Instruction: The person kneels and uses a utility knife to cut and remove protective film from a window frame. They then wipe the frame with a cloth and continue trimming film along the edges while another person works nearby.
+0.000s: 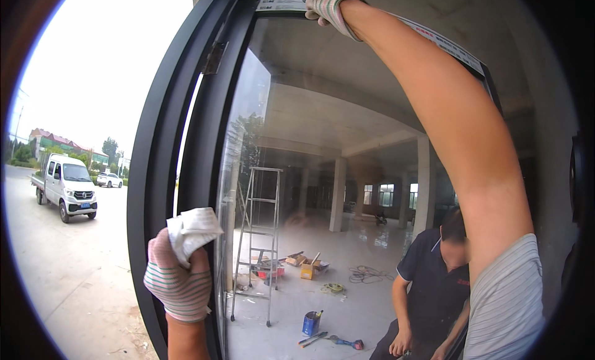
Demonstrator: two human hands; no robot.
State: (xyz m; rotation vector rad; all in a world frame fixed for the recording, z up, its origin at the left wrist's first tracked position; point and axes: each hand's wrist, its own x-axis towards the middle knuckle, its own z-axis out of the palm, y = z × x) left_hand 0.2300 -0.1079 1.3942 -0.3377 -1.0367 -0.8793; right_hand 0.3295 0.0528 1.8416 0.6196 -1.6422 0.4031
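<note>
My left hand (178, 279), in a striped work glove, is closed around a crumpled white rag (192, 231) and sits against the dark frame (204, 149) of a tall glass door at lower left. My right hand (328, 4), also gloved, reaches up to the top edge of the door frame; it grips a small dark tool there, mostly cut off by the picture's top. The glass pane (322, 149) lies between my two arms.
Through the glass a person in a dark shirt (434, 279) crouches at lower right. Inside stand an aluminium stepladder (257, 236), boxes, a blue can (312, 323), cables and hand tools on the floor. Outside at left a white truck (67, 186) is parked on a road.
</note>
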